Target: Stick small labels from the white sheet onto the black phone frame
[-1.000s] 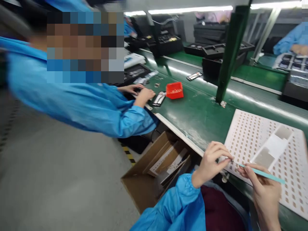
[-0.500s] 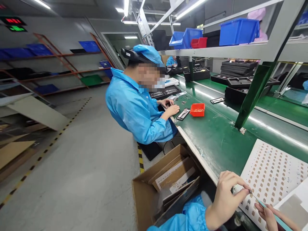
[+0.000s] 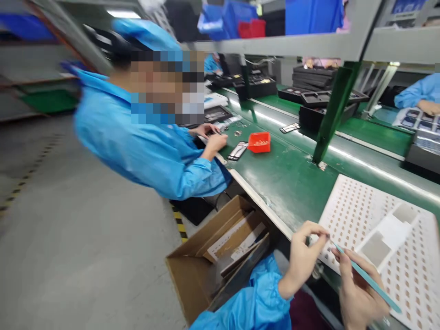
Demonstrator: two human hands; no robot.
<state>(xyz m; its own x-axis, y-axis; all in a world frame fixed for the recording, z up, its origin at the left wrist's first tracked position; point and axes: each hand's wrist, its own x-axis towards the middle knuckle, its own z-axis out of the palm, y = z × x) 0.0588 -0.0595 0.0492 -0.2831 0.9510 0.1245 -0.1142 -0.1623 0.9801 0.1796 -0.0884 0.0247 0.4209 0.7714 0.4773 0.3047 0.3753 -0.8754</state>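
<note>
left hand (image 3: 302, 261): fingers pinched at corner of white perforated grid tray (image 3: 347, 211) | right hand (image 3: 357, 293): clamped on slim teal stick (image 3: 367, 280) | open cardboard box (image 3: 192, 279): flat card sheets | small red bin (image 3: 259, 141) on green worktop (image 3: 288, 174): contents unclear

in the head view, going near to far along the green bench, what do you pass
left hand pinching the corner of the white perforated tray → small red plastic bin → stacked black trays

The white tray (image 3: 347, 206) looks like matt plastic; the teal tool (image 3: 367, 280) is smooth plastic. The green belt (image 3: 292, 174) shines glossy, scuffed near its edge. The near box (image 3: 192, 275) is matt brown cardboard.
</note>
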